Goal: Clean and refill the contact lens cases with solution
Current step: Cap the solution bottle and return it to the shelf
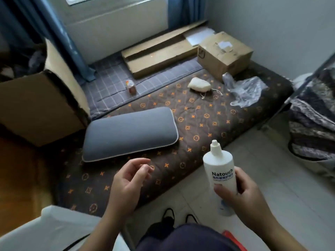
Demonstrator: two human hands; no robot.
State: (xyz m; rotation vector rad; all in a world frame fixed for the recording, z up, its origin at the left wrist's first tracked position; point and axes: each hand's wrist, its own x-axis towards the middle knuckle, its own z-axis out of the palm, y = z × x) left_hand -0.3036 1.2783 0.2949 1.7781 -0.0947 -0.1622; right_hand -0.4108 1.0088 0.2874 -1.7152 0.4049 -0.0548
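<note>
Solution bottle [218, 165], white with a nozzle cap and the word "Natouch" on its label, stands upright in the right hand [241, 194], whose fingers wrap around its lower half above the pale tiled floor [272, 169]. Beside it the left hand [126, 182] hovers empty, palm turned inward and fingers loosely curled, over the edge of a brown mattress [199, 120] patterned in orange. A grey pillow [130, 133] lies on the mattress just beyond the left hand. Farther back sit a cardboard box [224, 55], a crumpled clear plastic bag [244, 91], a small cream pouch [199, 85] and a small jar [131, 86].
</note>
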